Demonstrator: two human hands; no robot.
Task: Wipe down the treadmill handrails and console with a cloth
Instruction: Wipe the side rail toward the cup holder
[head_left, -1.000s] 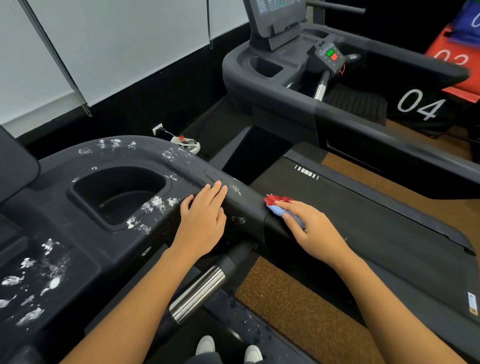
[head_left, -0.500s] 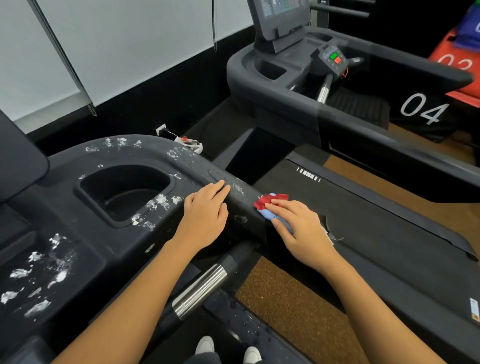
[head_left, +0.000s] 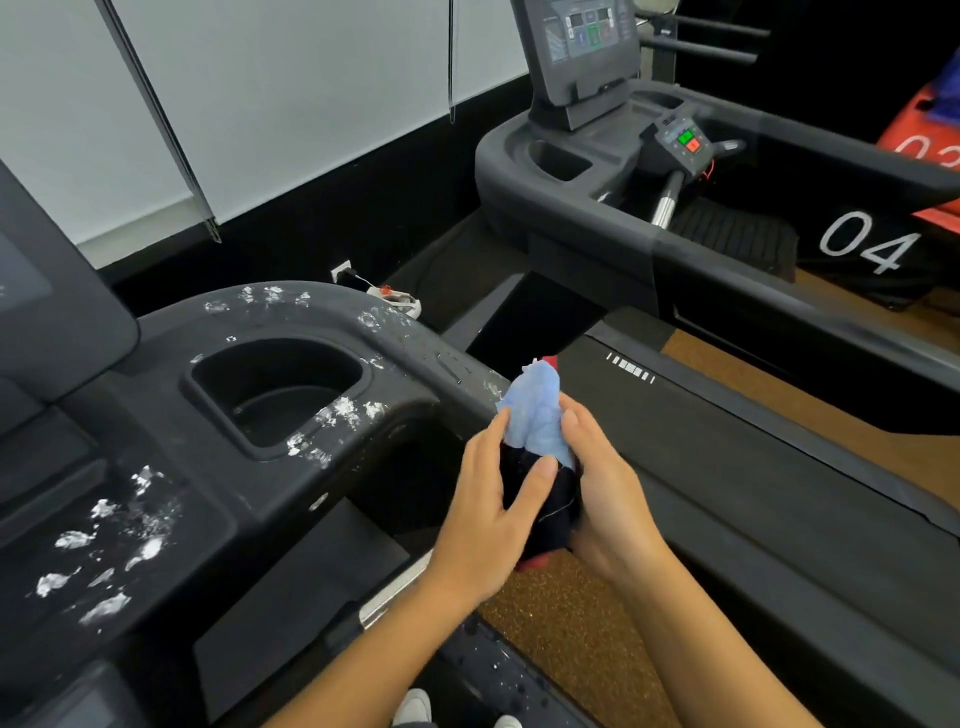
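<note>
shoes (head_left: 415, 707): white toes are poking in at the bottom edge, between your forearms.
left hand (head_left: 485, 512): you're cupping it against the left side of the cloth, fingers together, thumb pressing on the dark part of the bundle.
right hand (head_left: 605, 499): you're wrapping it round the right side of the cloth, fingers curling onto the blue fold.
cloth (head_left: 537, 415): you're holding it bunched between both hands, clear of the machine; light blue on top, dark in the middle, red bits peeking at the top tip and the bottom.
console (head_left: 171, 499): it's sitting left of your hands, black, carrying white smears on the near flat panel.
cup holder (head_left: 275, 389): it's lying open in the console top, with white smears sitting along its near and right rim.
handrail (head_left: 441, 364): it's running from the console toward your hands, showing white specks; the cloth is hovering just beside its near end, not touching as far as you can tell.
belt (head_left: 727, 467): it's stretching off to your right, dark, with a white dash mark near its far end.
floor (head_left: 571, 623): a brown speckled strip is showing under your right forearm.
far treadmill (head_left: 597, 197): it's standing well apart beyond the belt, screen lit, with green and red buttons showing on its panel.
"04" (head_left: 867, 244): it's showing in white on the dark surface at far right.
</note>
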